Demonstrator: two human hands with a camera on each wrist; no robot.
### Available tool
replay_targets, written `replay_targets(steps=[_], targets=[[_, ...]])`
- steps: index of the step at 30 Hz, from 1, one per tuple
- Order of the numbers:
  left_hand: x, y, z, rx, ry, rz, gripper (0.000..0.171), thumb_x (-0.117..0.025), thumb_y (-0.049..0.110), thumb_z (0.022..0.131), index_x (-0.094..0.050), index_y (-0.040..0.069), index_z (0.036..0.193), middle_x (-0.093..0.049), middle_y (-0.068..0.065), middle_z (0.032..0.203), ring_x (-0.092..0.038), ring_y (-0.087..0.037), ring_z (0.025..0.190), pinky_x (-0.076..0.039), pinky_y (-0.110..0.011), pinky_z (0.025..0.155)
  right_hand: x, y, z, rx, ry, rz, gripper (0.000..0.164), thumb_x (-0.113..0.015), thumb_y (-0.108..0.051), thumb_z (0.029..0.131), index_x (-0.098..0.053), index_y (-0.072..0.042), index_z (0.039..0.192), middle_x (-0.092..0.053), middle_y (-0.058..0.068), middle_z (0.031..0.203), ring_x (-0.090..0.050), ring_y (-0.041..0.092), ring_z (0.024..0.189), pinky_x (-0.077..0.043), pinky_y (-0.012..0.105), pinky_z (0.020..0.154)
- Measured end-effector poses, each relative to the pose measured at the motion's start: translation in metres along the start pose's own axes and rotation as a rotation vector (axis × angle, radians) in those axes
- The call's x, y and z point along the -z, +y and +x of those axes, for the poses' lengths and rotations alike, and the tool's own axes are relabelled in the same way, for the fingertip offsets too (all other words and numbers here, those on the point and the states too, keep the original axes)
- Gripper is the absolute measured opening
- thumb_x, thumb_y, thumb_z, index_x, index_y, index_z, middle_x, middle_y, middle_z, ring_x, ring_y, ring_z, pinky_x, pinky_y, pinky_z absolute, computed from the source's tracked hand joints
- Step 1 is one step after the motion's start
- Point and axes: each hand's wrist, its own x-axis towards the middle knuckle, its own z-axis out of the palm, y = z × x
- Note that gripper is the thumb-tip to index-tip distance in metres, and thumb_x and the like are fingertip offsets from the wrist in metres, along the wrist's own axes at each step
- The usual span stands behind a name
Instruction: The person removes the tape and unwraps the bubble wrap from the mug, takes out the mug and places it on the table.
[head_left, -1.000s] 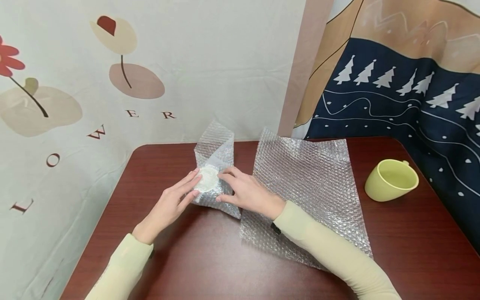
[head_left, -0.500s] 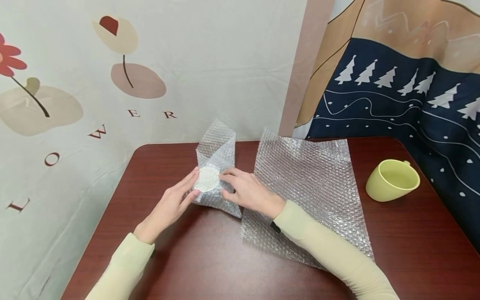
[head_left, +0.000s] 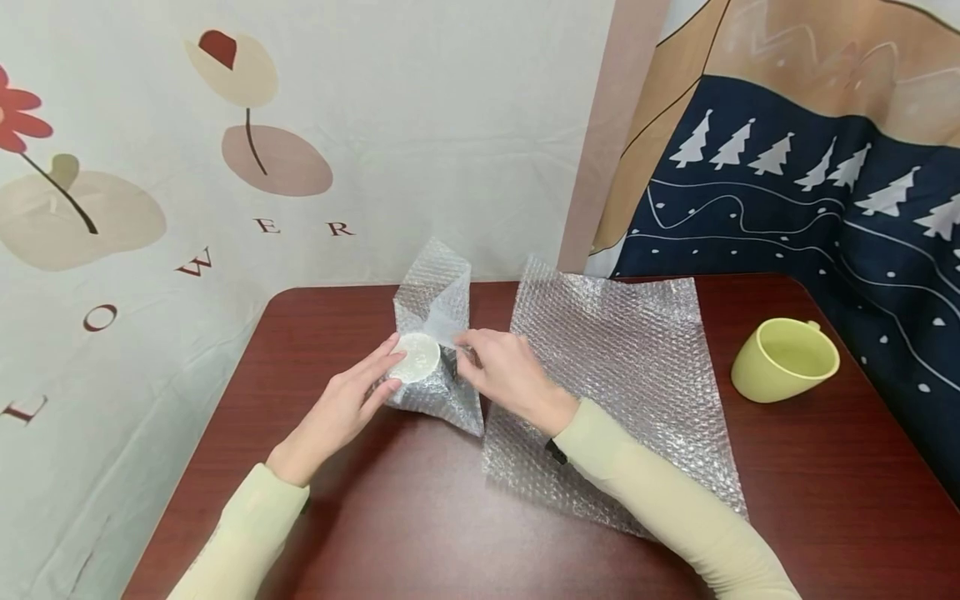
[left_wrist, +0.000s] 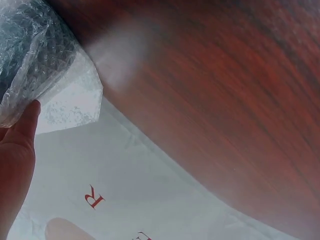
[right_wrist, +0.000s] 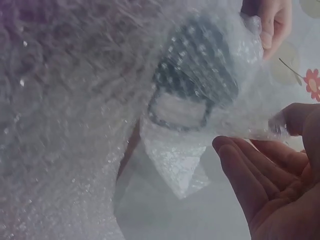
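Observation:
A dark mug (right_wrist: 200, 60) with a squarish handle shows through clear bubble wrap (head_left: 433, 279) in the right wrist view. From the head view, its round white base (head_left: 420, 358) faces up, uncovered. My left hand (head_left: 337, 417) steadies the mug from the left, fingers extended, one fingertip on the base. In the left wrist view, only part of the left hand (left_wrist: 17, 155) shows, against the wrap. On the right side, my right hand (head_left: 517, 377) pinches a loose edge of the wrap between thumb and fingers, pulled out a little from the mug.
A second bubble wrap sheet (head_left: 615, 375) lies flat under my right forearm. A yellow-green mug (head_left: 783, 362) stands at the right of the brown table (head_left: 405, 517). Printed fabric (head_left: 450, 125) hangs behind the table's back edge.
My right hand has moved slightly right from the white base, drawing the wrap's edge away from the mug. The left hand stays nearly in place.

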Motion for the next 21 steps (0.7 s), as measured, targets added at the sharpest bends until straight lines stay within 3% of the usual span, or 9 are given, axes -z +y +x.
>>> replay_targets(steps=[6, 12, 16, 21], targets=[[0.000, 0.001, 0.002, -0.003, -0.007, 0.008, 0.045, -0.072, 0.013, 0.099, -0.062, 0.005, 0.142, -0.047, -0.012, 0.159, -0.056, -0.031, 0.136, -0.034, -0.020, 0.115, 0.012, 0.007, 0.002, -0.082, 0.040, -0.006, 0.020, -0.069, -0.025, 0.100, -0.078, -0.008, 0.095, -0.074, 0.002, 0.080, -0.057, 0.011, 0.057, -0.049, 0.029, 0.052], [0.000, 0.001, 0.002, 0.002, -0.010, 0.003, 0.046, -0.072, 0.013, 0.099, -0.062, 0.005, 0.143, -0.047, -0.012, 0.159, -0.056, -0.031, 0.136, -0.034, -0.019, 0.115, 0.021, 0.017, 0.000, -0.143, 0.098, -0.010, 0.005, -0.071, -0.007, 0.093, -0.071, -0.005, 0.097, -0.070, 0.001, 0.080, -0.063, 0.015, 0.063, -0.056, 0.036, 0.059], [0.001, 0.000, 0.001, 0.004, -0.007, -0.002, 0.046, -0.072, 0.012, 0.098, -0.062, 0.005, 0.143, -0.047, -0.011, 0.159, -0.056, -0.031, 0.135, -0.032, -0.015, 0.114, 0.024, 0.024, -0.003, -0.157, 0.098, 0.011, 0.024, -0.070, 0.001, 0.090, -0.064, -0.003, 0.112, -0.070, 0.005, 0.090, -0.066, 0.017, 0.073, -0.057, 0.039, 0.064], [0.001, -0.001, 0.001, 0.006, -0.003, -0.005, 0.047, -0.072, 0.012, 0.098, -0.062, 0.005, 0.143, -0.047, -0.011, 0.159, -0.057, -0.032, 0.134, -0.028, -0.009, 0.112, 0.029, 0.033, -0.010, -0.122, 0.054, 0.001, 0.044, -0.066, 0.007, 0.091, -0.060, -0.006, 0.132, -0.068, 0.011, 0.101, -0.056, 0.020, 0.068, -0.048, 0.033, 0.050]])
